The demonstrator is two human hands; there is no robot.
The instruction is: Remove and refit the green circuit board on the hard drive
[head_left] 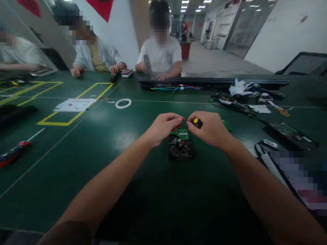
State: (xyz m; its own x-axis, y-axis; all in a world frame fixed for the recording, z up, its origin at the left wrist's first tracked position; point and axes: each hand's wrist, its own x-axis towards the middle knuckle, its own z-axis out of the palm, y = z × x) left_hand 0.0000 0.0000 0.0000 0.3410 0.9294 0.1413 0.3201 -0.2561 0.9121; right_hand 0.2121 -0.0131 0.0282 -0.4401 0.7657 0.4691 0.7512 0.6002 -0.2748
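My right hand (211,128) is closed around a short screwdriver with a black handle (198,123) and a yellow end; its tip is hidden. My left hand (165,126) has thumb and fingers pinched together just left of it, and whatever is between them is too small to make out. Under both hands lies a small black square device (181,152) with its inside exposed. A green circuit board (183,133) sits at its far edge, with something red partly hidden by my left fingers. Another green board (227,125) shows beyond my right hand.
At left lies a red-and-black screwdriver (16,152). A white tape roll (123,103) and paper sheet (74,104) are farther off. Cables (232,102), an opened black device (291,136) and a long black bar (214,82) lie right and far. Several people sit across the table.
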